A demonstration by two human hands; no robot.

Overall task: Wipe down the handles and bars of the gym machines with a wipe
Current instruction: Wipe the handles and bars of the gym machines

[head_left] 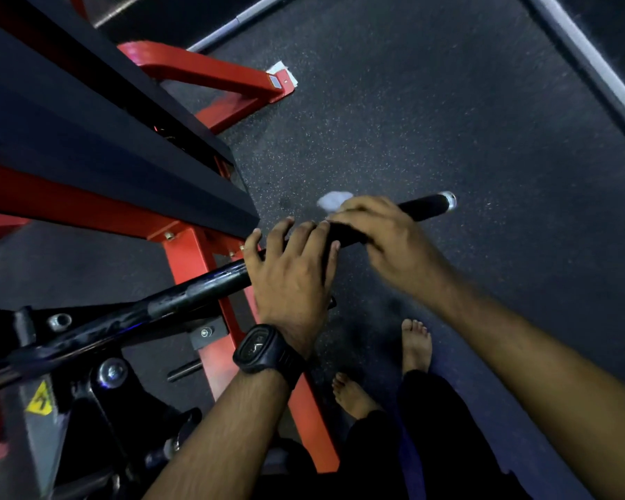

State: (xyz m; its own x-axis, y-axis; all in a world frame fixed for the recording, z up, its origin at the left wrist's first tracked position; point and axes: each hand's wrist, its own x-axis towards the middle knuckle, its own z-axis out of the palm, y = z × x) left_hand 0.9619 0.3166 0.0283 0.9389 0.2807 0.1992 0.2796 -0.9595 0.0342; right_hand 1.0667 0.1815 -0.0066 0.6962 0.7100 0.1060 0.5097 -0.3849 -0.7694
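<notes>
Right hand [379,229] curled over the top of the black handle [426,207], pressing a white wipe [332,201] to it. Only a crumpled bit of the wipe shows, sticking out past the fingertips on the far side of the handle; it is blurred. The handle is the gripped end of a long dark bar [195,294] running from lower left up to the right, ending in a chrome cap [450,201] that is bare beyond the right hand.

Left hand [293,279] lies across the same bar just left of the right hand, fingertips touching or nearly touching it. Fingers mostly straight, laid over the bar with the thumb spread to the left, resting rather than gripping. Black watch [264,350] on the left wrist.

The bar joins black linkage with bolts at lower left. Behind it is the machine's red frame [192,261], an upright post and a base foot further up. A wide black beam [105,138] slants across the upper left above the frame. Yellow warning sticker [40,398] on a grey plate at lower left.

Dark speckled rubber floor [448,120] below. Two bare feet [415,346] under the arms, dark trousers above them. White paper scrap [280,72] on the floor by the end of the red base foot. Grey strip [585,55] runs diagonally at upper right.
</notes>
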